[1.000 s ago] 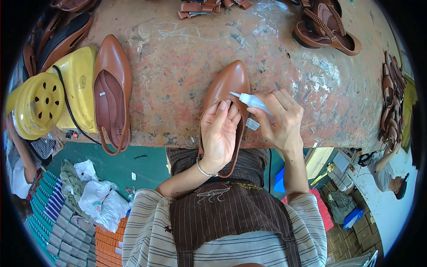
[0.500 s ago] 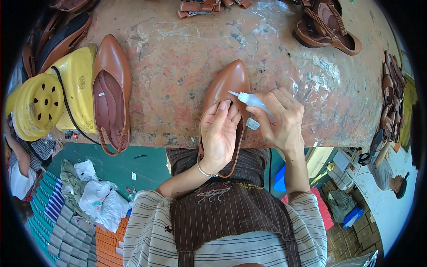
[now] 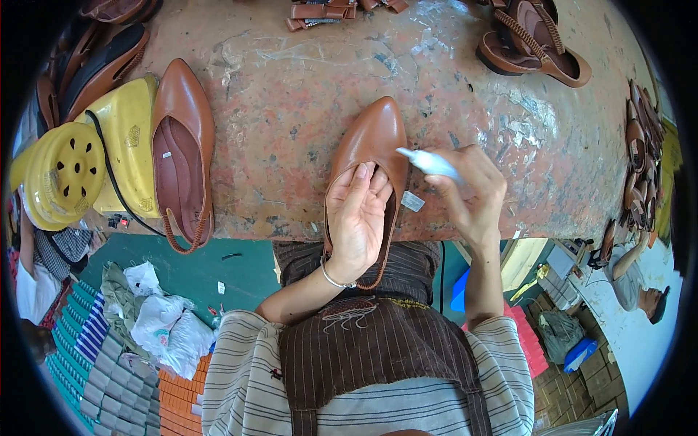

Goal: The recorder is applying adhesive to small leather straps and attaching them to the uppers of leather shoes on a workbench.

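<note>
A brown pointed slingback shoe (image 3: pixel 372 132) lies toe-away at the bench's near edge. My left hand (image 3: pixel 356 218) reaches into its opening, thumb on the inner side of the front rim and fingers inside the toe part, pinching the upper. In my right hand (image 3: pixel 476 192) is a small white squeeze bottle (image 3: pixel 435 164) with a narrow nozzle. The nozzle tip points left, just beside the toe's right side. Under that hand a small clear tag (image 3: pixel 412 201) lies by the shoe's right edge. A matching brown shoe (image 3: pixel 183 98) stands at the left, against a yellow machine (image 3: pixel 127 145).
The worn workbench (image 3: pixel 291 109) curves across the view. Brown bows (image 3: pixel 323 12) lie at its far edge, finished sandals (image 3: pixel 534 47) at the far right, more shoes (image 3: pixel 80 65) at the far left. White plastic bags (image 3: pixel 171 330) sit on the floor. Other people work at both sides.
My right hand has drawn the bottle to the right, so its nozzle has moved off the middle of the shoe's front. My left hand and the shoe have barely moved.
</note>
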### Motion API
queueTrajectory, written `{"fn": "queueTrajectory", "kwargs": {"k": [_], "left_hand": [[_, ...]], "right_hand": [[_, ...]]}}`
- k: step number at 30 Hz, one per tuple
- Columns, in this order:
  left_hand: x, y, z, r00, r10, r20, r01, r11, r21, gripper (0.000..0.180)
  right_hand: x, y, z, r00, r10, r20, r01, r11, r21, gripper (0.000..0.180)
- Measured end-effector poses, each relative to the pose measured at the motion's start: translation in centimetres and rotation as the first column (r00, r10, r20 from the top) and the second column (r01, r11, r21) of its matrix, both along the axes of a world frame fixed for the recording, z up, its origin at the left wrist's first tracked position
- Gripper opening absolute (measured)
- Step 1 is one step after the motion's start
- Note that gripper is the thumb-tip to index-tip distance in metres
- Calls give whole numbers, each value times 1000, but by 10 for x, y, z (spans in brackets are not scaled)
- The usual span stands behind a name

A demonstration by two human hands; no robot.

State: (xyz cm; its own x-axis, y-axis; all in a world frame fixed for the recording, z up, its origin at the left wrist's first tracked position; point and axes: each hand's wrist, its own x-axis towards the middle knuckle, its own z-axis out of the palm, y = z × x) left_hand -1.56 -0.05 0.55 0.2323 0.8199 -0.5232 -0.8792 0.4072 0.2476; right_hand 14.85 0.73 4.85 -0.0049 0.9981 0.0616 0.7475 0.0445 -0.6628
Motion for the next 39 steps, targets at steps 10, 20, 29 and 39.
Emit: {"fn": "queueTrajectory", "kwargs": {"k": [10, 20, 29, 39], "left_hand": [[0, 1, 2, 1000, 9, 0, -9, 999, 34, 15], [-3, 5, 1, 1000, -9, -14, 9, 1000, 5, 8], [3, -5, 2, 999, -5, -33, 3, 998, -66, 8], [2, 7, 0, 1000, 14, -11, -14, 1000, -24, 11]], "right_hand": [[58, -23, -51, 799, -587, -131, 601, 779, 179, 19], [-4, 10, -13, 942, -323, -87, 333, 871, 361, 24], [-20, 155, -69, 902, -429, 55, 389, 861, 327, 20], [0, 76, -44, 926, -185, 330, 90, 954, 285, 29]]}}
